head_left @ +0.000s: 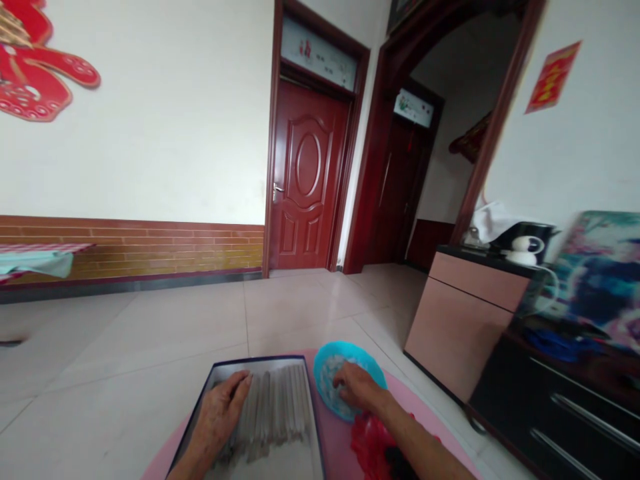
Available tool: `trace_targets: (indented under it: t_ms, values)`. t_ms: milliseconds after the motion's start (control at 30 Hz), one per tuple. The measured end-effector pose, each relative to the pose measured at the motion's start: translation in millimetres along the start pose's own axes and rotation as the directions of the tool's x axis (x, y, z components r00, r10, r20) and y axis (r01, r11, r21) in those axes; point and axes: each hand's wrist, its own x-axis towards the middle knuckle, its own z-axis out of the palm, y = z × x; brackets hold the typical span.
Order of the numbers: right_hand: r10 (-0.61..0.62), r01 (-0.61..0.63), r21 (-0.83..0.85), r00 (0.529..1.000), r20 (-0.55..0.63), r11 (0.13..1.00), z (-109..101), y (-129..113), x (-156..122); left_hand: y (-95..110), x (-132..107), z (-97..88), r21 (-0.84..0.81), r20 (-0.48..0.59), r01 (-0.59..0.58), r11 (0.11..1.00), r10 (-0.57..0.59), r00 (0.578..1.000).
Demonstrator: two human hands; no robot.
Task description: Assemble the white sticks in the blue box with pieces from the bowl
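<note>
A shallow box (317, 443) with a white inside and dark blue rim holds a row of thin, greyish, see-through tubes or sticks lying side by side. My left hand (217, 410) is over the left end of that row (275, 403), thumb and forefinger drawn together; whatever they grip is hidden. To the right, a blue bowl (370, 365) contains many small, pale, clear pieces (327, 373). Into it reaches my right hand (356, 387), its fingers curled in a pinch among the pieces; anything between the fingertips is too small to make out.
Box and bowl stand on a round pink table (333, 443). A red plastic bag (370, 443) with something dark lies under my right forearm. A pink cabinet (465, 320) and a black drawer unit (560, 400) stand at the right. A red door (310, 173) is beyond the tiled floor.
</note>
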Motion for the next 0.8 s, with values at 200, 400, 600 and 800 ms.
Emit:
trace_targets:
  t_ms: [200, 400, 600, 800]
  values:
    - [0.036, -0.035, 0.032, 0.999, -0.037, 0.999, -2, -2, -8, 1, 0, 2.0, 0.019, 0.026, 0.024, 1.000, -0.024, 0.999]
    - [0.042, -0.033, 0.115, 0.996, -0.073, 0.993, 1, 3, -4, 0, -1, 2.5, -0.004, 0.037, 0.012, 1.000, -0.012, 0.999]
    - [0.045, -0.032, 0.151, 0.995, -0.085, 0.988, 10, 17, -3, -4, -3, 6.4, -0.027, 0.009, -0.024, 0.999, 0.024, 1.000]
    - [0.048, 0.006, 0.241, 0.975, -0.215, 0.970, -4, 6, 14, 2, -5, 6.8, -0.039, 0.015, -0.040, 0.998, 0.040, 0.999]
